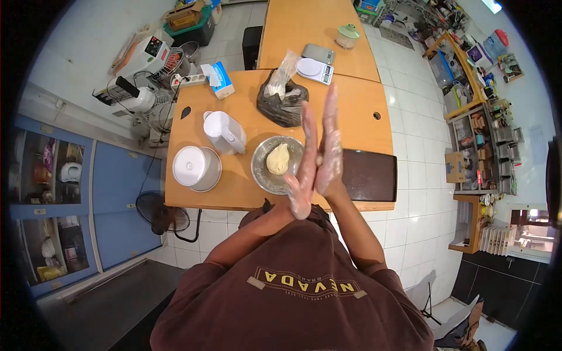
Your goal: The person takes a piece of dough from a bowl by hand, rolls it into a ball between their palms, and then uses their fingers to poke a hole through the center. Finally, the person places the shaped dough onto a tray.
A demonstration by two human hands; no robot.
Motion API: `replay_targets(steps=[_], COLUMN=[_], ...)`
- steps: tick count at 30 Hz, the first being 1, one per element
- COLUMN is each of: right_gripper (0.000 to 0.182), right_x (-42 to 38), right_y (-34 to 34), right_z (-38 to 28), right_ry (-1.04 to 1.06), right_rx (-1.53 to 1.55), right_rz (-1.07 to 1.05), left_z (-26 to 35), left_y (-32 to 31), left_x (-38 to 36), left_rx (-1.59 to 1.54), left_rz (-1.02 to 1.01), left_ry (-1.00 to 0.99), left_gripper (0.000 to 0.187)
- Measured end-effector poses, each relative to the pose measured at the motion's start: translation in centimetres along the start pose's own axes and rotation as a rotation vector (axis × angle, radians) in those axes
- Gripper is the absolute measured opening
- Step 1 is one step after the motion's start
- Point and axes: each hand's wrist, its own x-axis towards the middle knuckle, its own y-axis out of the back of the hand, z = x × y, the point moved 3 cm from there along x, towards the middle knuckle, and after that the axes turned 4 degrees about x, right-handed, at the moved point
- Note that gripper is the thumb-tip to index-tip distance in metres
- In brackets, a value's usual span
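In the head view, the left hand (304,167) and right hand (329,149), both in thin clear plastic gloves, press palm to palm with fingers straight and stretched out above the wooden table (246,111), a small piece of pale dough (319,159) just showing between them. Directly beside the hands to the left, a larger pale yellow dough lump (278,158) lies in a round metal bowl (260,172), with a white plastic jug (225,132) and a lidded metal pot (196,168) further left. The brown shirt (293,292) reads "NEVADA", while the writing on the blue-and-white carton (221,79) and white digital scale (315,70) is too small to read.
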Motion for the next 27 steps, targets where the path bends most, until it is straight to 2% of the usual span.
replay_targets(steps=[2,3,5,7,10,12,14,15,16,19,22,23,26,27], right_gripper=[0.102,0.104,0.106,0.103,0.094,0.082,0.079,0.081,0.086,0.079,0.073,0.071,0.067,0.063], right_x=[-1.3,-2.6,-3.0,-1.5,-0.2,-0.3,-1.4,-3.0,-3.8,-3.9,-1.5,-1.0,-0.4,-0.6], right_y=[-1.1,-1.7,-1.8,-0.7,0.7,0.6,-0.8,-2.0,-2.8,-2.5,0.0,1.0,4.3,5.3], right_z=[-0.5,0.8,1.5,1.6,1.5,1.4,1.6,2.1,2.0,1.6,-0.3,-1.5,-4.0,-3.9], right_ry=[0.028,0.048,0.072,0.072,0.025,-0.094,-0.106,-0.041,0.022,-0.011,-0.026,-0.005,0.049,0.041], right_rx=[-0.154,-0.170,-0.201,-0.225,-0.227,-0.130,-0.087,-0.114,-0.140,-0.284,-0.384,-0.370,-0.334,-0.344], right_rz=[-0.047,-0.107,-0.145,-0.101,-0.033,0.004,-0.040,-0.097,-0.153,-0.199,-0.182,-0.125,0.045,0.071], left_z=[1.2,0.8,-4.0,-1.7,-2.5,-2.4,-1.7,-1.8,-2.1,-2.8,-4.3,-4.2,-5.5,-4.8], left_y=[0.3,2.0,4.7,2.9,0.9,0.2,1.5,2.6,3.3,3.9,2.1,1.5,1.6,1.7], left_x=[1.9,2.4,1.1,1.6,-0.3,-0.5,1.5,2.2,2.4,1.5,0.5,0.2,-0.3,-0.1], left_rx=[-0.202,-0.274,-0.337,-0.146,0.053,-0.139,-0.201,-0.321,-0.421,-0.685,-0.974,-1.291,-1.233,-1.237], left_rz=[0.127,0.122,0.115,0.085,-0.079,0.013,0.129,0.263,0.261,0.271,0.079,0.021,0.135,0.104], left_ry=[0.065,0.166,0.286,0.216,0.055,0.091,0.126,0.204,0.262,0.502,0.382,0.431,0.528,0.527], left_gripper=[0.122,0.110,0.110,0.111,0.111,0.111,0.110,0.101,0.100,0.096,0.096,0.093,0.092,0.089])
